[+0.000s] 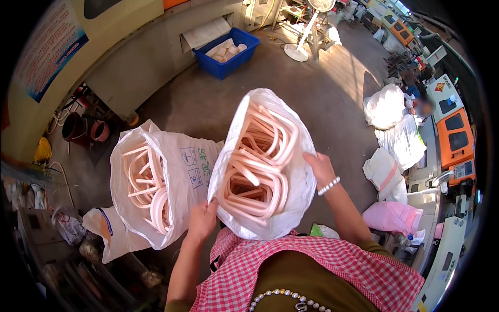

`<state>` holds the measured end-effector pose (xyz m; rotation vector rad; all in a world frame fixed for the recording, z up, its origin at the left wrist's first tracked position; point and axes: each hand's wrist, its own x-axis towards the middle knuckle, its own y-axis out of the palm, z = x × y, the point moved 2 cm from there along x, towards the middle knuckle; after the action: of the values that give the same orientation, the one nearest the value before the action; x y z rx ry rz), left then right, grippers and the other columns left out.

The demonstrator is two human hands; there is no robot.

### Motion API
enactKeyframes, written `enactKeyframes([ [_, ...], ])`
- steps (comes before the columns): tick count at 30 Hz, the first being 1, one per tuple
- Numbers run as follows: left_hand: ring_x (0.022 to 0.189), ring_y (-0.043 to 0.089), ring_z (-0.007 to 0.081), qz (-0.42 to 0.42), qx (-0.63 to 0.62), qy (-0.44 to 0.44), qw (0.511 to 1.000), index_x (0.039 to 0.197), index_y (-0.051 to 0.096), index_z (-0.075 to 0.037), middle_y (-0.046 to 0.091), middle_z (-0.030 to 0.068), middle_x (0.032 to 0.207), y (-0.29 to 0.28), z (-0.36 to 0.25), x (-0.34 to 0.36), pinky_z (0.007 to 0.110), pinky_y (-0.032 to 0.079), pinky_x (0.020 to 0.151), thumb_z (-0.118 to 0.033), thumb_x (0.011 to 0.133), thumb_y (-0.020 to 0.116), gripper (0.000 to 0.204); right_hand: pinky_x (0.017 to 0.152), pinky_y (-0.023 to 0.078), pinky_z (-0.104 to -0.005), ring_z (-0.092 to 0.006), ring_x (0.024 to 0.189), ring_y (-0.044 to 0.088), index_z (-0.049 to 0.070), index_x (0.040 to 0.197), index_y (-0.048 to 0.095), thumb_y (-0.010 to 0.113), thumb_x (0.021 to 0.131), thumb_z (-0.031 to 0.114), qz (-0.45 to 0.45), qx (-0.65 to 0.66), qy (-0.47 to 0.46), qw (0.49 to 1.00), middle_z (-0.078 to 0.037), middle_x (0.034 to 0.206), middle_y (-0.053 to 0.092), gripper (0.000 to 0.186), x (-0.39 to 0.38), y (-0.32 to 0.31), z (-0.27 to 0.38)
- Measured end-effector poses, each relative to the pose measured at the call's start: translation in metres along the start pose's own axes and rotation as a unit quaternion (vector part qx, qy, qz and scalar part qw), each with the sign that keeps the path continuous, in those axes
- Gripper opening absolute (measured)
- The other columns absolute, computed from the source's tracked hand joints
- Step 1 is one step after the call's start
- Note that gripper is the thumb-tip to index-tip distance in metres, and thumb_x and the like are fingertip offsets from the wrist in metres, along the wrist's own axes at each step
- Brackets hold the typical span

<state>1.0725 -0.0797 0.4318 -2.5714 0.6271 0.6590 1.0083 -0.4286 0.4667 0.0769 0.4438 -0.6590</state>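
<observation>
A white woven sack (303, 195) stands in front of me, its mouth spread wide. Inside it are many pale pink bent plastic pieces (265, 169), curved like handles or hooks. My left hand (202, 221) grips the sack's rim at its near left side, fingers closed on the edge. On the other side my right hand (320, 169), with a beaded bracelet at the wrist, is closed on the right rim. Close by on the left, touching or nearly touching the first, stands a second white sack (179, 151) holding more of the same pink pieces (148, 182).
A blue bin (249, 46) with pale pieces sits by the machine ahead. Dark buckets (78, 128) stand at left. A fan (297, 52) rises from the floor beyond. Along the right lie white sacks (384, 106), a pink sack (391, 217) and orange-and-white machines (455, 136).
</observation>
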Motion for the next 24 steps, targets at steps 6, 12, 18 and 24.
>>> enactKeyframes([
  [6, 0.057, 0.055, 0.0199, -0.025, -0.099, -0.055, 0.993, 0.078, 0.060, 0.005, 0.057, 0.0090, 0.062, 0.027, 0.077, 0.044, 0.036, 0.042, 0.054, -0.030, 0.093, 0.046, 0.040, 0.073, 0.052, -0.0310, -0.0147, 0.079, 0.064, -0.005, 0.102, 0.065, 0.064, 0.089, 0.015, -0.024, -0.079, 0.013, 0.996, -0.008, 0.093, 0.068, 0.024, 0.011, -0.017, -0.089],
  [12, 0.051, 0.048, 0.0137, -0.019, -0.196, -0.011, 0.980, 0.072, 0.058, -0.002, 0.051, 0.0035, 0.058, 0.005, 0.011, 0.055, 0.030, 0.037, 0.048, -0.026, 0.091, 0.046, 0.033, 0.057, 0.046, -0.0272, -0.0081, 0.064, 0.055, -0.001, 0.081, 0.064, 0.063, 0.085, 0.011, -0.054, 0.026, -0.031, 0.998, -0.002, 0.076, 0.063, 0.013, 0.031, -0.008, -0.012],
  [18, 0.044, 0.042, 0.0082, -0.118, -0.279, -0.042, 0.952, 0.068, 0.053, -0.008, 0.049, -0.0010, 0.056, -0.020, 0.023, 0.045, 0.025, 0.033, 0.041, -0.027, 0.092, 0.049, 0.031, 0.062, 0.047, -0.0250, -0.0072, 0.069, 0.057, -0.003, 0.092, 0.065, 0.065, 0.089, 0.020, -0.014, 0.009, -0.047, 0.999, -0.003, 0.083, 0.066, 0.024, 0.012, 0.039, -0.020],
  [24, 0.049, 0.048, 0.0104, -0.179, -0.156, -0.073, 0.969, 0.071, 0.055, -0.005, 0.052, 0.0017, 0.057, -0.025, 0.086, 0.074, 0.025, 0.037, 0.046, -0.030, 0.093, 0.049, 0.034, 0.073, 0.050, -0.0258, -0.0089, 0.081, 0.061, -0.005, 0.105, 0.065, 0.063, 0.092, 0.031, 0.103, -0.103, 0.003, 0.989, -0.007, 0.092, 0.069, 0.039, 0.028, 0.057, -0.055],
])
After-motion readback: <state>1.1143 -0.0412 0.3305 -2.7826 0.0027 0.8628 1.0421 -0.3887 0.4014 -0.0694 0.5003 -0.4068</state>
